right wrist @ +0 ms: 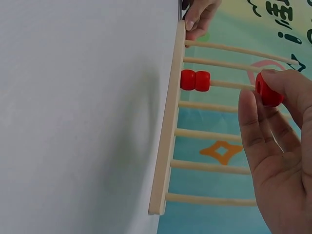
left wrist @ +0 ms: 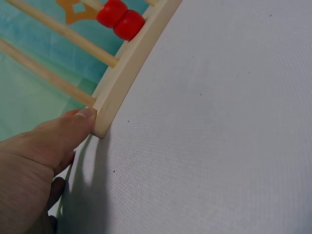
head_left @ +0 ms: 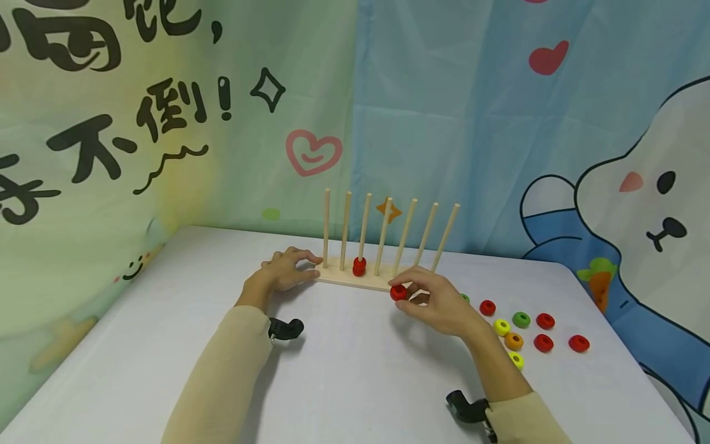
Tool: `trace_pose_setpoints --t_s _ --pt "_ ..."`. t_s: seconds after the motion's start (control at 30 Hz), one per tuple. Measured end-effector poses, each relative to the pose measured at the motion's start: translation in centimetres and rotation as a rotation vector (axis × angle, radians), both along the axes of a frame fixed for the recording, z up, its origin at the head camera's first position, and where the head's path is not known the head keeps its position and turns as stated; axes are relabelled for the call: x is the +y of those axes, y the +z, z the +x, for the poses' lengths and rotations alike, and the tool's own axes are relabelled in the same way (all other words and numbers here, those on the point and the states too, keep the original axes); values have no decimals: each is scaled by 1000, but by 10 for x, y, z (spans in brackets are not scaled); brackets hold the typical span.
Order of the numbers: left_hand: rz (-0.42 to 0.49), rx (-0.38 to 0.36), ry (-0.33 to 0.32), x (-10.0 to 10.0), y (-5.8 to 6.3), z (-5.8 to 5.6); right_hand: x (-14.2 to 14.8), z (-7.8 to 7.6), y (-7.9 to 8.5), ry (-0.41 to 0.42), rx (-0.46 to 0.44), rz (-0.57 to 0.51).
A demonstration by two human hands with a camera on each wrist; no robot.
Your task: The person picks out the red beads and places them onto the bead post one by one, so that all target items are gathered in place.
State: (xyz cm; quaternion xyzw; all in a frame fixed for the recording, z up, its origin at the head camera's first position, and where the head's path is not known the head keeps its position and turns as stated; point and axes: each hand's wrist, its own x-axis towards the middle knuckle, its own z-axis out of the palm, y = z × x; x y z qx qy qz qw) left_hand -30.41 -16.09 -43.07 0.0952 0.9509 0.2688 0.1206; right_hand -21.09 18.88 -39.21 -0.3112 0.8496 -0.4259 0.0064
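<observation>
A wooden peg stand (head_left: 355,280) with several upright rods stands toward the back of the table. Two red beads (head_left: 359,267) are stacked at the foot of its third rod from the left. My left hand (head_left: 285,269) grips the left end of the base, its thumb on the front edge in the left wrist view. Between thumb and fingertips, my right hand (head_left: 438,300) pinches a red bead (right wrist: 269,90). That bead is held in front of the stand's right part, and its hole shows in the right wrist view.
Loose beads lie on the white table to the right: several red ones (head_left: 545,321), yellow ones (head_left: 501,327), an orange one (head_left: 513,341) and green ones (head_left: 521,319). My right forearm partly covers this group. A printed cloth (head_left: 432,123) hangs behind the table.
</observation>
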Motion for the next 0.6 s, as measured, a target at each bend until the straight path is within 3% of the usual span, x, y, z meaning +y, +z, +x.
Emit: trace_pose_setpoints --t_s 0.6 --pt "9 0 1 0 2 2 -15 -8 2 18 -8 -94"
